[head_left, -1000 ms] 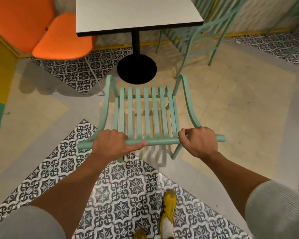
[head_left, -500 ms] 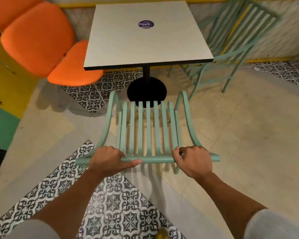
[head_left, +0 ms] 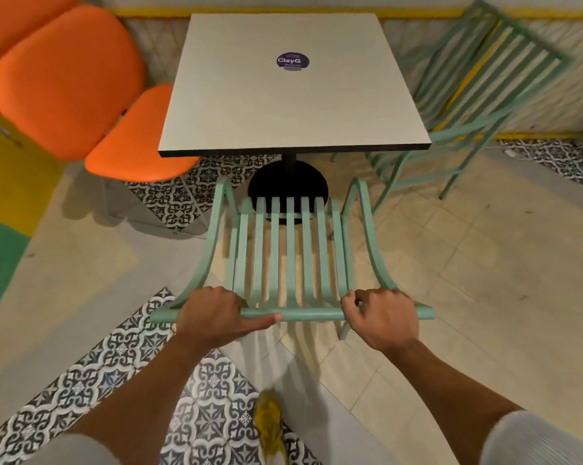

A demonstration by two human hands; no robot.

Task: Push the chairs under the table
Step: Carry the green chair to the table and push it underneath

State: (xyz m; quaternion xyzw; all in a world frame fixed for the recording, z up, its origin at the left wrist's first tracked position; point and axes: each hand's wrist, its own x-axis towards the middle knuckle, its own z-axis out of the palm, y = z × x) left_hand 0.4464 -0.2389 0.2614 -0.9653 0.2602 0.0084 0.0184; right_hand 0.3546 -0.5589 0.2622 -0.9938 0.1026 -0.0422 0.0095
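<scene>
A mint-green slatted chair (head_left: 290, 250) stands in front of me, its back toward me and its seat facing the square pale table (head_left: 290, 92). My left hand (head_left: 216, 315) grips the left part of the chair's top rail. My right hand (head_left: 382, 318) grips the right part of the same rail. The seat's front edge reaches the table's round black base (head_left: 285, 179), a little short of the tabletop's near edge. A second mint-green chair (head_left: 478, 105) stands at the table's right side, angled. An orange chair (head_left: 92, 105) is at the left, its seat partly under the tabletop.
A purple round sticker (head_left: 292, 61) sits on the tabletop. The wall with a yellow strip (head_left: 317, 11) runs behind the table. A yellow and green panel (head_left: 4, 203) stands at the far left. My yellow shoe (head_left: 268, 427) is on the patterned floor tiles.
The chair and both hands have moved forward toward the table, and my view has lifted, bringing the whole tabletop into sight. The grip on the rail is unchanged.
</scene>
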